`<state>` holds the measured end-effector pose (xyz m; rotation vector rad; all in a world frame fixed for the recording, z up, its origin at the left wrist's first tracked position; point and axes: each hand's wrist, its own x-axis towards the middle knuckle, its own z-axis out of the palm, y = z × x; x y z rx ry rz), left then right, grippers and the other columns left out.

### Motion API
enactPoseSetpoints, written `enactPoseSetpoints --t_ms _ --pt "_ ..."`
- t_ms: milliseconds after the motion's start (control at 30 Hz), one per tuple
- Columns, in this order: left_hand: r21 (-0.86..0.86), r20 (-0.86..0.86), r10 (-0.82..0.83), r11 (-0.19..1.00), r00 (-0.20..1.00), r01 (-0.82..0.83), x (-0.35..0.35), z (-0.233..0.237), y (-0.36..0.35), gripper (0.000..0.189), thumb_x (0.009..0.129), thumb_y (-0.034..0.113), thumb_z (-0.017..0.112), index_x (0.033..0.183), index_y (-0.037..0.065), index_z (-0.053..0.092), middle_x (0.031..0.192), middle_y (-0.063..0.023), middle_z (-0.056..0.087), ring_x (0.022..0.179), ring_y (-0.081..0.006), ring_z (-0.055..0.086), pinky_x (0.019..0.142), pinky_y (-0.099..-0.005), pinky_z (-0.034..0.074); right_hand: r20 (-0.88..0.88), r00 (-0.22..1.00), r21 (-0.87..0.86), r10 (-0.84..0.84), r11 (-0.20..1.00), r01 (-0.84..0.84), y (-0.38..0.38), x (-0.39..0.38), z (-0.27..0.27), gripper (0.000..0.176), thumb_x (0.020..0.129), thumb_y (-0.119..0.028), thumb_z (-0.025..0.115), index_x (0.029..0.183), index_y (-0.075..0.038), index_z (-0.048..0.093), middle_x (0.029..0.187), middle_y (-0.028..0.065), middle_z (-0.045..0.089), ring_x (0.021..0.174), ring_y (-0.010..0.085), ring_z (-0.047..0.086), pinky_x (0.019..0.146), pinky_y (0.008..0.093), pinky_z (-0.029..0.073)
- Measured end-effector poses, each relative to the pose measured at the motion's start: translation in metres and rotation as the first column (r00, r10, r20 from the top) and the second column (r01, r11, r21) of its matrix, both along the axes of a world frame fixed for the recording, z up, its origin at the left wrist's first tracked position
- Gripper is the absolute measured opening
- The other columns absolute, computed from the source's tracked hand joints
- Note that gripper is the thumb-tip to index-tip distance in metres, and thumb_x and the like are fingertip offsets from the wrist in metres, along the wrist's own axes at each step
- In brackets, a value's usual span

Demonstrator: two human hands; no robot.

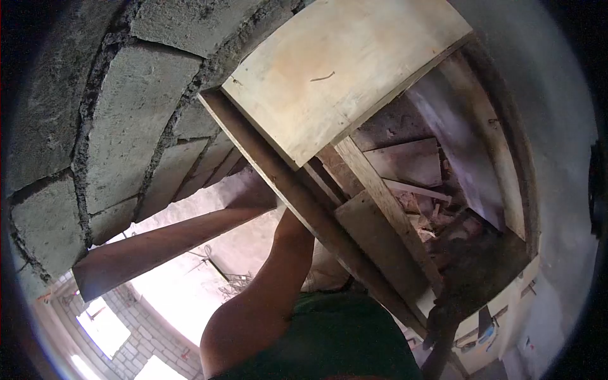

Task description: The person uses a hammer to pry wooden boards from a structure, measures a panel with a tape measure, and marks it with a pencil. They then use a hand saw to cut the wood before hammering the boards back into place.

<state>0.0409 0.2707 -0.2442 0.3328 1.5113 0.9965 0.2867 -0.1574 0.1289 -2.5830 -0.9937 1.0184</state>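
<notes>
A long narrow wooden board (335, 244) runs diagonally in front of me, from the block wall down to the lower right. My left arm (259, 297) reaches up and passes behind it, so the left hand and its fingers are hidden. At the board's lower end my right hand (440, 320) is dark and in shadow, its fingers closed around the edge. A wide pale wooden panel (348, 69) lies against the board's upper end. A second narrow plank (386, 212) slants beside the long board, with a shorter flat piece (380, 237) between them.
A rough concrete block wall (136, 120) rises at the upper left. A loose plank (171, 244) juts out at left. Wood scraps and rubble (430, 212) lie below, past the frame. A smooth grey wall (563, 253) stands at right. Bright window openings (104, 329) show at lower left.
</notes>
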Motion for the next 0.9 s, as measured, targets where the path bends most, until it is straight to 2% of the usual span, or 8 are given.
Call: enactPoseSetpoints --t_ms 67,100,200,300,433,500,600,900 --pt "-0.003 0.005 0.006 1.000 1.000 -0.006 -0.013 0.002 -0.002 0.015 0.094 0.019 0.050 0.095 0.003 0.052 0.092 -0.0113 0.059 0.081 -0.0259 0.059 0.068 -0.0424 0.051 0.048 0.988 -0.019 0.148 0.989 -0.148 0.019 -0.007 0.000 0.020 0.080 -0.019 0.061 0.093 -0.003 0.065 0.088 0.0104 0.062 0.086 0.0286 0.062 0.077 0.0404 0.051" --pt "0.000 0.001 0.012 1.000 1.000 -0.012 -0.020 0.003 -0.002 0.015 0.094 0.019 0.050 0.095 0.003 0.052 0.092 -0.0112 0.059 0.081 -0.0258 0.059 0.068 -0.0423 0.051 -0.289 0.906 -0.087 -0.310 0.951 0.298 0.024 -0.007 0.003 0.024 0.079 -0.017 0.061 0.098 -0.004 0.066 0.091 0.0128 0.065 0.088 0.0274 0.063 0.079 0.0377 0.049" --pt "-0.006 -0.005 0.024 1.000 1.000 -0.024 -0.030 0.003 -0.002 0.015 0.094 0.019 0.050 0.095 0.003 0.052 0.091 -0.0111 0.059 0.080 -0.0256 0.059 0.068 -0.0421 0.051 -0.566 0.823 0.005 -0.047 0.998 0.060 0.056 0.003 0.001 0.033 0.079 -0.019 0.062 0.106 -0.001 0.066 0.096 0.0153 0.066 0.090 0.0274 0.063 0.079 0.0364 0.049" --pt "-0.006 -0.010 0.038 0.999 0.999 -0.038 -0.028 0.003 -0.002 0.015 0.095 0.019 0.050 0.095 0.003 0.052 0.091 -0.0110 0.059 0.080 -0.0253 0.059 0.068 -0.0418 0.051 -0.220 0.969 -0.064 -0.110 0.993 0.098 0.024 -0.024 -0.032 0.038 0.080 -0.021 0.065 0.112 0.001 0.065 0.104 0.0186 0.065 0.094 0.0298 0.064 0.079 0.0373 0.050" --pt "-0.006 -0.014 0.051 0.999 0.999 -0.051 -0.018 0.000 0.002 0.015 0.095 0.019 0.050 0.095 0.003 0.053 0.091 -0.0108 0.059 0.080 -0.0250 0.059 0.068 -0.0415 0.051 -0.285 0.954 -0.396 -0.088 0.918 -0.033 0.076 -0.035 -0.033 0.045 0.081 -0.027 0.070 0.116 0.001 0.064 0.119 0.0228 0.060 0.108 0.0346 0.060 0.088 0.0398 0.048" --pt "-0.006 -0.020 0.054 0.999 0.998 -0.054 -0.014 0.001 0.004 0.016 0.095 0.019 0.051 0.095 0.003 0.053 0.091 -0.0107 0.059 0.080 -0.0248 0.059 0.068 -0.0414 0.051 -0.291 0.927 -0.397 0.237 0.851 -0.342 0.045 -0.038 -0.067 0.050 0.082 -0.033 0.073 0.116 0.001 0.063 0.127 0.0252 0.056 0.117 0.0368 0.055 0.092 0.0425 0.046" --pt "0.002 -0.028 0.062 0.998 0.998 -0.062 -0.013 0.002 0.008 0.016 0.095 0.019 0.051 0.095 0.003 0.053 0.091 -0.0106 0.059 0.080 -0.0246 0.059 0.068 -0.0411 0.051 -0.329 0.944 -0.424 0.041 0.886 -0.186 0.161 -0.056 0.007 0.053 0.084 -0.037 0.071 0.120 0.000 0.061 0.125 0.0250 0.056 0.116 0.0399 0.055 0.092 0.0452 0.046" --pt "0.013 -0.049 0.075 0.997 0.996 -0.075 -0.001 0.006 0.012 0.016 0.095 0.019 0.051 0.094 0.003 0.053 0.091 -0.0102 0.059 0.079 -0.0239 0.059 0.068 -0.0404 0.051 -0.343 0.937 -0.337 -0.069 0.940 -0.054 0.157 -0.046 0.017 0.065 0.084 -0.038 0.069 0.133 -0.001 0.049 0.125 0.0283 0.055 0.114 0.0442 0.054 0.091 0.0475 0.045"
